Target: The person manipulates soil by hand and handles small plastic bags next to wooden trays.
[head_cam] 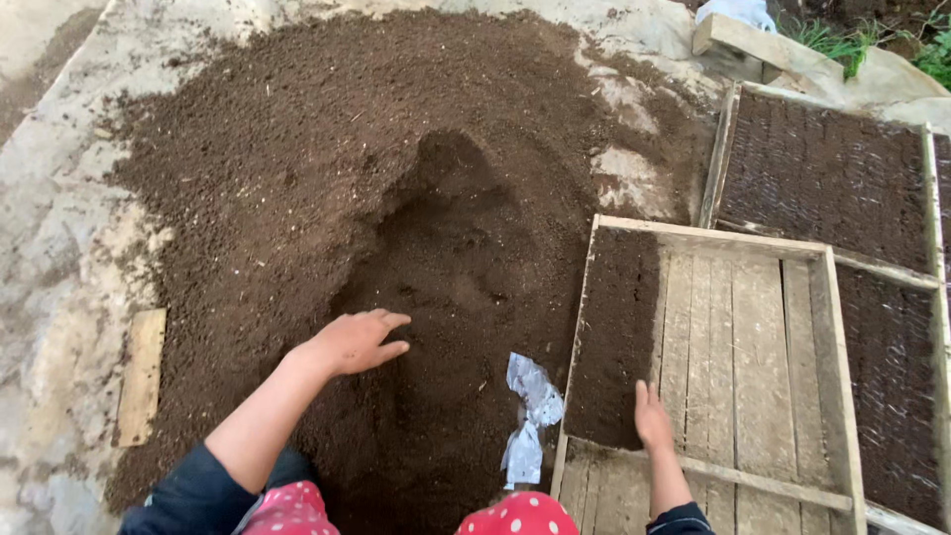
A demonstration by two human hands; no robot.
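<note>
Soil heap (396,198) fills the ground, scooped hollow at centre. Wooden tray (753,327) at 3 o'clock, soil only along its left strip. Left hand (352,342) open, fingers spread on the heap; right hand (652,416) flat, empty, in the tray (drag soil across in shallow sweeps, level to the rim).

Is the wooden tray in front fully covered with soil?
No: soil covers only the left strip of the wooden tray; bare slats show across the rest, beside the right hand.

Dark brown soil (327,198) — pale wooden tray (753,327) — red, white-dotted trousers (520,515).
</note>
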